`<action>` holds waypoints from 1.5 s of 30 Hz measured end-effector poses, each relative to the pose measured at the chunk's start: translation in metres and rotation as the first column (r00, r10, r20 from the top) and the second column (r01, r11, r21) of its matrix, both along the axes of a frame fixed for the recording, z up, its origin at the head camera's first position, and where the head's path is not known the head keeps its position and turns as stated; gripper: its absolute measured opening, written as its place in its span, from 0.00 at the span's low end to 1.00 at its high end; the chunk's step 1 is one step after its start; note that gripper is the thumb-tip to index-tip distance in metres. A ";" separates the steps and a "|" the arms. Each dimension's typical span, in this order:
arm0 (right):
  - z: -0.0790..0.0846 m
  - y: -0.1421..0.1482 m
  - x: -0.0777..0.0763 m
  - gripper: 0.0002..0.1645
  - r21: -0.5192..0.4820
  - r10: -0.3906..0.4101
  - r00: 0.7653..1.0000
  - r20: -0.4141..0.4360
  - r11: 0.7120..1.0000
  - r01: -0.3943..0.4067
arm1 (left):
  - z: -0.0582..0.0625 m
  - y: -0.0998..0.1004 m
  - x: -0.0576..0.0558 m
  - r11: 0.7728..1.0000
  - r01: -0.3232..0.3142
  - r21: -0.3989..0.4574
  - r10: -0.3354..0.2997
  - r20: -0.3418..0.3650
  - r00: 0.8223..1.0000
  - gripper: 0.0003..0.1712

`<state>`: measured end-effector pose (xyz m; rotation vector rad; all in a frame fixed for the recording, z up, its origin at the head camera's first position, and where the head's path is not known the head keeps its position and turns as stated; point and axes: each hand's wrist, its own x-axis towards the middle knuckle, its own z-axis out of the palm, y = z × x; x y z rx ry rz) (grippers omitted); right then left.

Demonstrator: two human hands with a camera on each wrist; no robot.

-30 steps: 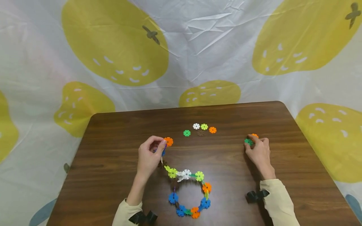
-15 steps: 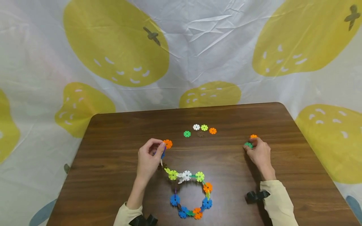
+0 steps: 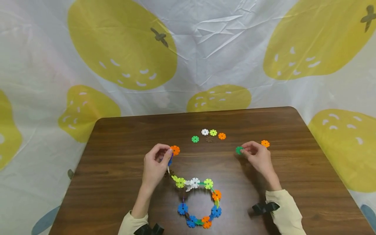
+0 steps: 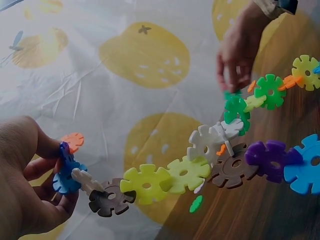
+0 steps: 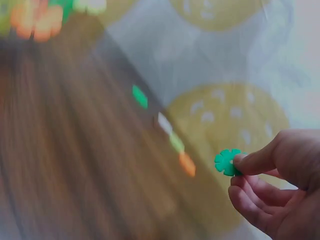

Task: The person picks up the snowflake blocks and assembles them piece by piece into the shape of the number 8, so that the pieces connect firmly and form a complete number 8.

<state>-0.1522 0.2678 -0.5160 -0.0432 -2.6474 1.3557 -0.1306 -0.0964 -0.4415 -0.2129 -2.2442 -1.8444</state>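
Observation:
At the left, my left hand (image 3: 155, 164) pinches the raised end of a chain of notched flower-shaped plastic discs (image 3: 180, 182). An orange disc (image 3: 175, 150) tops that end, joined to purple and blue discs (image 4: 66, 180) partly covered by the fingers. The chain's lower part curls into a ring shape on the table. Over the right half, my right hand (image 3: 259, 160) holds a single green disc (image 3: 239, 150) between thumb and fingertips, apart from the chain. The right wrist view shows this green disc (image 5: 226, 162) nearly face on.
Loose white (image 3: 205, 132), yellow-green (image 3: 213, 132), orange (image 3: 222, 136), green (image 3: 195, 139) and brown (image 3: 209, 139) discs lie near the back edge of the wooden table (image 3: 141, 125). Another orange disc (image 3: 265, 143) lies behind my right hand. Patterned cloth (image 3: 164, 101) hangs beyond the table.
My right hand has picked up the green disc and moved left with it, leaving the orange disc beside it behind. My left hand has stayed nearly still, holding the chain.

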 end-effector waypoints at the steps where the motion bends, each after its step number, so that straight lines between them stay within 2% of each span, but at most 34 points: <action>1: 0.005 -0.006 0.000 0.07 -0.023 0.018 1.000 -0.024 1.000 -0.018 | 0.000 0.000 0.000 1.000 0.000 -0.003 0.000 0.000 1.000 0.03; 5: 0.026 -0.032 -0.001 0.07 -0.156 0.098 0.991 -0.094 0.981 -0.112 | 0.002 0.001 0.001 1.000 -0.004 -0.011 0.004 0.002 1.000 0.03; 10: 0.050 -0.067 0.004 0.08 -0.304 0.201 0.964 -0.172 0.920 -0.246 | 0.007 0.004 0.004 1.000 0.001 -0.005 -0.001 0.010 1.000 0.03; 15: 0.066 -0.101 0.010 0.08 -0.316 0.287 0.909 -0.301 0.870 -0.379 | 0.012 0.008 0.008 1.000 0.015 0.001 -0.015 -0.008 1.000 0.04; 20: 0.075 -0.123 0.014 0.11 -0.288 0.323 0.857 -0.402 0.843 -0.453 | 0.017 0.011 0.014 0.999 0.028 -0.021 -0.029 -0.074 0.997 0.04; 23: 0.078 -0.133 0.016 0.12 -0.262 0.327 0.821 -0.468 0.836 -0.482 | 0.020 0.013 0.016 0.999 0.030 -0.033 -0.033 -0.104 0.994 0.03; 27: 0.079 -0.142 0.018 0.12 -0.196 0.339 0.754 -0.563 0.831 -0.521 | 0.022 0.014 0.018 0.999 0.024 -0.037 -0.029 -0.124 0.992 0.03; 34: 0.079 -0.149 0.018 0.15 -0.053 0.327 0.653 -0.683 0.870 -0.491 | 0.023 0.014 0.018 0.999 0.014 -0.049 -0.020 -0.135 0.991 0.02; 40: 0.076 -0.152 0.018 0.12 0.016 0.318 0.553 -0.770 0.876 -0.481 | 0.024 0.019 0.019 0.998 -0.014 -0.061 0.006 -0.132 0.991 0.02; 43: 0.073 -0.152 0.018 0.09 0.011 0.299 0.529 -0.794 0.877 -0.480 | 0.024 0.022 0.020 0.998 -0.019 -0.052 0.013 -0.121 0.993 0.03; 45: 0.072 -0.151 0.018 0.09 -0.002 0.289 0.533 -0.796 0.878 -0.478 | 0.024 0.024 0.020 0.999 -0.010 -0.032 0.006 -0.108 0.994 0.02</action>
